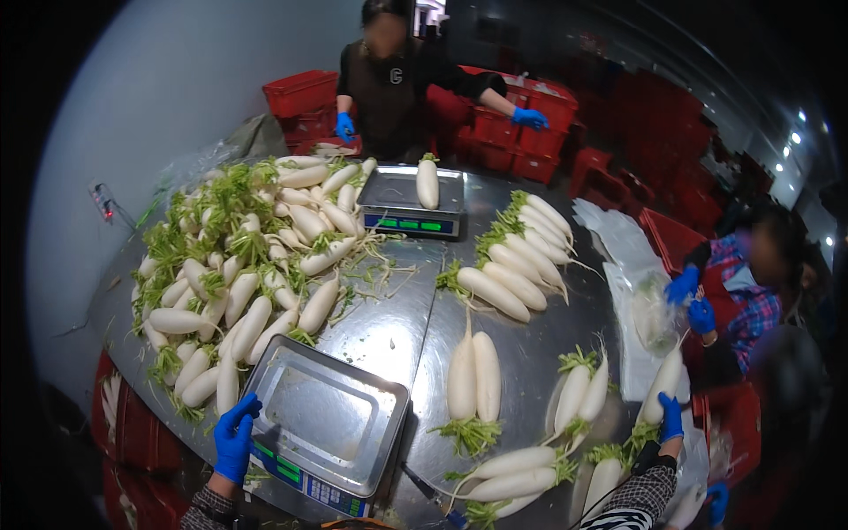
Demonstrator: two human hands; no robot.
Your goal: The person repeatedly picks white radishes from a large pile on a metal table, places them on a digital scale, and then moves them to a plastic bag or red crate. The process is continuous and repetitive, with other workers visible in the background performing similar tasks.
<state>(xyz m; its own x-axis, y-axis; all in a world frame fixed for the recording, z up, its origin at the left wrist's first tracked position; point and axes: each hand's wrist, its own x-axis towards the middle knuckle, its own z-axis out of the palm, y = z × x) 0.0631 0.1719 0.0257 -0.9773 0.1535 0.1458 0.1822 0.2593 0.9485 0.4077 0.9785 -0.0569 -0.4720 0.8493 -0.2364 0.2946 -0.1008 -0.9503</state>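
My left hand (233, 440), in a blue glove, is beside the left edge of a digital weighing scale (324, 411); it holds nothing, the thumb apart from the fingers. No radish lies on this scale's steel pan. At the right side of the table, my right hand (670, 417), also blue-gloved, grips a white radish (664, 377) whose leaf stubs point toward me. Near that hand lie a radish pair (573, 397) and another radish (604, 487), partly behind my sleeve. Two more radishes (474, 377) lie right of the scale, with a small group (510, 474) nearer me.
A large radish heap (252, 285) covers the table's left. Across stands a second scale (411, 199) bearing one radish, before a co-worker (384, 99). A radish row (523, 258) lies right of it. Another co-worker (748, 285) handles a bagged radish (656, 315) near plastic bags (626, 331).
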